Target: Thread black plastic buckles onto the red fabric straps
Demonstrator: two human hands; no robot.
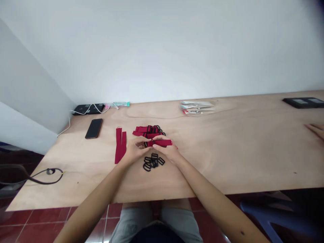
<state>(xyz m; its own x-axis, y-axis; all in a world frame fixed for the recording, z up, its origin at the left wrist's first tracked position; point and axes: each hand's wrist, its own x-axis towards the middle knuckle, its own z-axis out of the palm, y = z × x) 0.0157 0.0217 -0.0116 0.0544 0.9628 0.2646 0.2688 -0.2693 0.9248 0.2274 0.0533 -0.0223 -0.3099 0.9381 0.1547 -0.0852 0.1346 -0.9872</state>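
Observation:
Between my two hands is a folded red strap [164, 143] with a black buckle partly hidden by the fingers. My left hand [136, 146] pinches its left end, where the buckle sits. The fingers of my right hand [167, 148] are closed on the strap from the right. Just behind the hands lies a pile of red straps fitted with black buckles [149, 130]. Nearer to me, below the hands, several loose black buckles [153, 161] lie in a small heap. Plain red strips [120, 146] rest flat to the left of my left hand.
On the wooden table [227, 152] a phone [94, 128] lies at left, near a black device with a white cable [88, 108]. Plastic packets [197, 107] are by the wall. A black case [303, 102] and another person's hand [315, 130] are at right. A dark cable loop [48, 175] crosses the left edge.

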